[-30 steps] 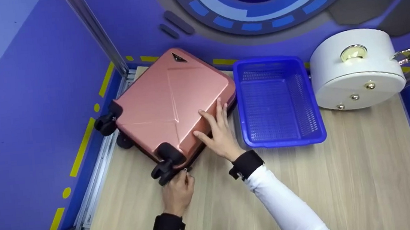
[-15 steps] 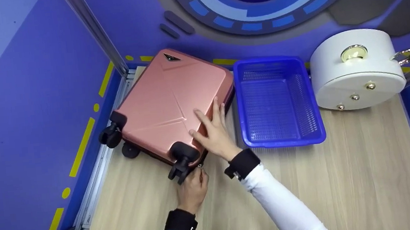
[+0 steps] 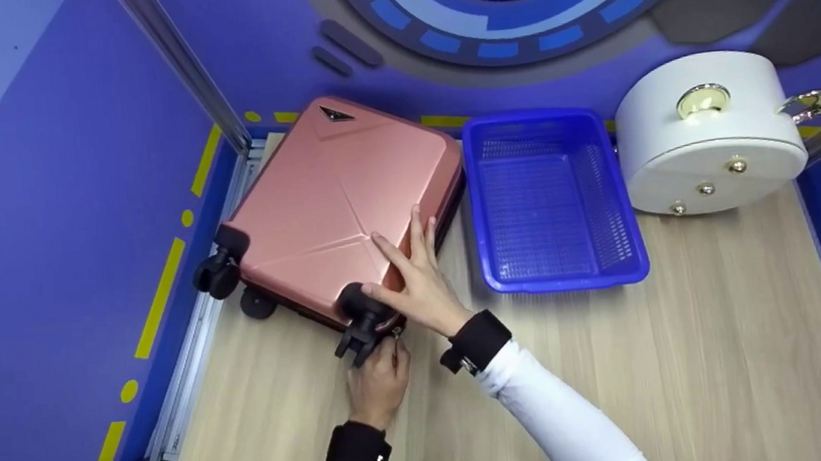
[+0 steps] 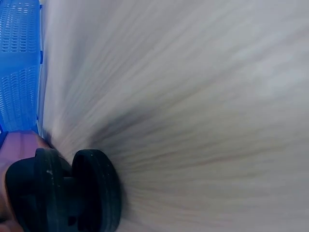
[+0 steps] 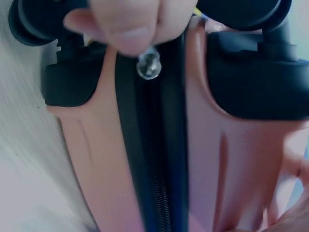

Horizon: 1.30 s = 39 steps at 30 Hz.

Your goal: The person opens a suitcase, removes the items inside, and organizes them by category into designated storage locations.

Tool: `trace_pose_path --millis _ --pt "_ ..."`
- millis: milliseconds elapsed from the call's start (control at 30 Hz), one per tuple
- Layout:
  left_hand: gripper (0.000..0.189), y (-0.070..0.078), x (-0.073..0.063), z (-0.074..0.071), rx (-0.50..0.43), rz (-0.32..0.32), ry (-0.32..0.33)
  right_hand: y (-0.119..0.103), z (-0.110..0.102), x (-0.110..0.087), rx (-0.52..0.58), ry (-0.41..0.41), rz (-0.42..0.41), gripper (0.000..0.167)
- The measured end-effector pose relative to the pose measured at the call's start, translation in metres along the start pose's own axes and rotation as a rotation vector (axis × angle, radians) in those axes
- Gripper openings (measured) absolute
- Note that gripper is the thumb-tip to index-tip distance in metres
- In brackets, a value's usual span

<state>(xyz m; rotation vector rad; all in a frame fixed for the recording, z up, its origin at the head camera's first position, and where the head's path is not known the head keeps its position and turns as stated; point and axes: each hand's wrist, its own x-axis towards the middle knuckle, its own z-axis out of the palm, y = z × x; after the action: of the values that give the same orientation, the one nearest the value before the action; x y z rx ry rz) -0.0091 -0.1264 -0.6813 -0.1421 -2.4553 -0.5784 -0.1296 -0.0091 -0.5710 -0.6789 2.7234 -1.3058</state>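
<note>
While the left hand (image 3: 380, 382) pinches the zip pull (image 5: 148, 66), right hand (image 3: 422, 288) splayed wide, touching pink suitcase (image 3: 343, 192)

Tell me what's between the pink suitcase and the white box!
A blue basket sits between the pink suitcase and the white box in the head view.

Over the feed I see a purpose-built booth (image 3: 27, 312); lab or studio, I can't tell. Signs: purple panels (image 3: 249, 43) printed with a big dial (image 3: 498, 49), metal frame (image 3: 185, 64) at the corner, wood-grain floor (image 3: 730, 343).
</note>
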Motion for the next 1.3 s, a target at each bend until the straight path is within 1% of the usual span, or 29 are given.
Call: trace_pose_path --millis 167,300,433,567,733,833,967,1067,1167,1300 --pt "0.014 -0.001 -0.001 0.004 -0.015 -0.016 0.027 0.009 -0.004 0.004 0.015 0.012 -0.015 0.082" --pt "0.012 -0.001 -0.002 0.009 -0.035 -0.017 0.080 0.014 -0.006 0.006 0.016 -0.010 -0.012 0.081" --pt "0.011 -0.003 -0.003 0.010 -0.048 -0.019 0.115 0.015 -0.008 0.006 0.018 -0.029 -0.009 0.080" --pt "0.012 -0.007 -0.004 0.007 -0.053 -0.016 0.107 0.015 -0.009 0.005 0.024 -0.028 -0.008 0.079" --pt "0.009 -0.016 -0.010 0.002 -0.056 -0.021 0.086 0.017 -0.009 0.005 0.025 -0.019 -0.012 0.079" --pt "0.014 -0.021 -0.013 -0.001 -0.073 -0.048 0.079 0.016 -0.009 0.005 0.021 -0.016 -0.010 0.078" --pt "0.027 -0.028 -0.017 -0.006 -0.099 -0.088 0.084 0.015 -0.009 0.004 0.010 -0.026 0.001 0.078" --pt "0.031 -0.033 -0.019 -0.009 -0.108 -0.118 0.090 0.013 -0.009 0.005 0.009 -0.032 0.000 0.077" --pt "0.030 -0.037 -0.020 -0.011 -0.118 -0.154 0.100 0.012 -0.009 0.006 0.011 -0.035 0.002 0.077" --pt "0.018 -0.050 -0.021 -0.014 -0.123 -0.208 0.114 0.012 -0.011 0.006 0.007 -0.041 0.004 0.078"
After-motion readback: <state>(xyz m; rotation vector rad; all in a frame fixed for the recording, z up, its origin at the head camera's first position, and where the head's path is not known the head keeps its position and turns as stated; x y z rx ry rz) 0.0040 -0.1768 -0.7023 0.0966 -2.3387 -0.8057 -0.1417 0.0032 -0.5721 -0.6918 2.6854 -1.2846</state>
